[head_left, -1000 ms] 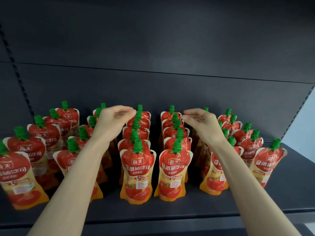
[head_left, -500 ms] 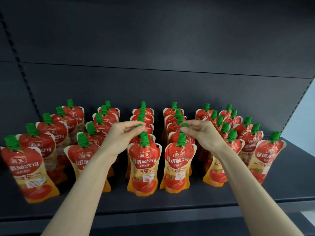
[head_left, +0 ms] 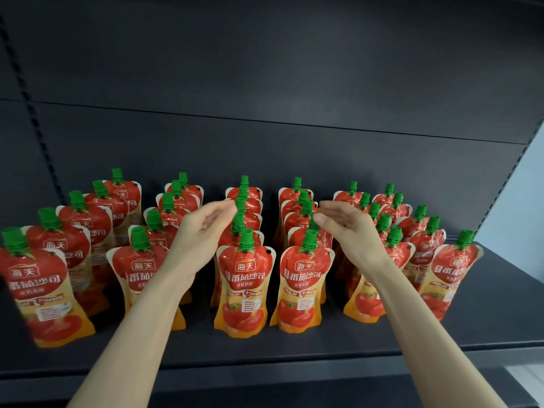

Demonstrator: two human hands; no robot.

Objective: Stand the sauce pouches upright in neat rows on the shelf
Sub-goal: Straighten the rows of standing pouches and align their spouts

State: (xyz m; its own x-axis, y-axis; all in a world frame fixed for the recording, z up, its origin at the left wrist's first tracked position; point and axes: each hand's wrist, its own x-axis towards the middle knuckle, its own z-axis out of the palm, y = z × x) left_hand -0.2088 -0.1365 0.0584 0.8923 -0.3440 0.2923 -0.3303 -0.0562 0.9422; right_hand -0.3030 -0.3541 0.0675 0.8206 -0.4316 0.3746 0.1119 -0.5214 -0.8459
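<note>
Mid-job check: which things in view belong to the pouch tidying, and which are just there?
In the job: sauce pouches, standing in rows; shelf under them; left hand and right hand, both open over the middle rows.
Just there: back panel; slotted upright at left; pale wall at right.

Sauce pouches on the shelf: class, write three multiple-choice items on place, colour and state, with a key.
1. The pouches stand: A in a basket; B on the dark shelf; C on the floor.
2. Their caps are: A green; B white; C blue.
3. The left hand and right hand are: A out of view; B each gripping a pouch; C open, holding nothing.
Key: B, the dark shelf lies beneath them; A, every cap is green; C, fingers are relaxed, curled round nothing.
</note>
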